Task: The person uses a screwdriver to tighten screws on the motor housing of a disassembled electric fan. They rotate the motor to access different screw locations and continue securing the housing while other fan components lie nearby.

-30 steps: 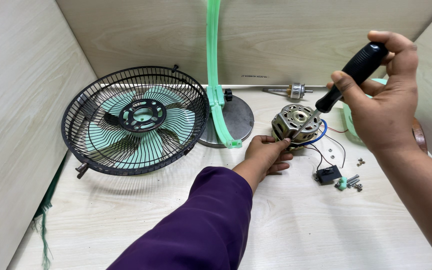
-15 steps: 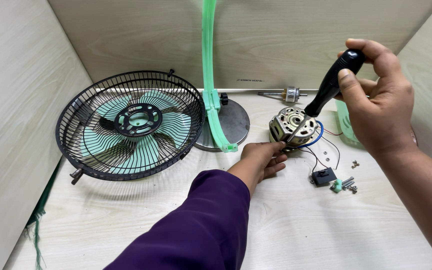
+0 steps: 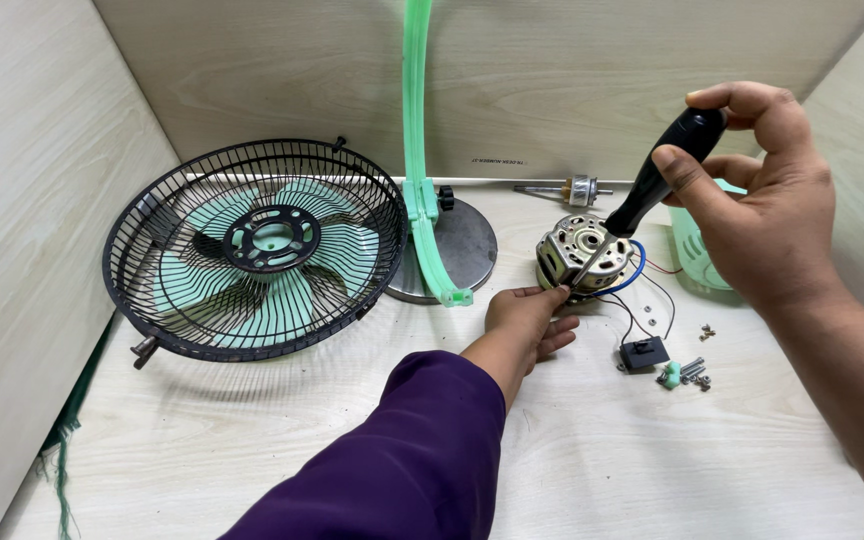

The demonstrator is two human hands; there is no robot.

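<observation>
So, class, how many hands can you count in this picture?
2. The left hand steadies the fan motor on the table; the right hand holds a black-handled screwdriver above it.

A single head-worn camera looks forward and steeply down from the person's own seat onto a pale table (image 3: 252, 440) boxed in by light panels. It sits close: the left hand (image 3: 522, 325) and right hand (image 3: 762, 215) reach in from the bottom and right edges, and the fan cage (image 3: 252, 250) lies at left.
</observation>
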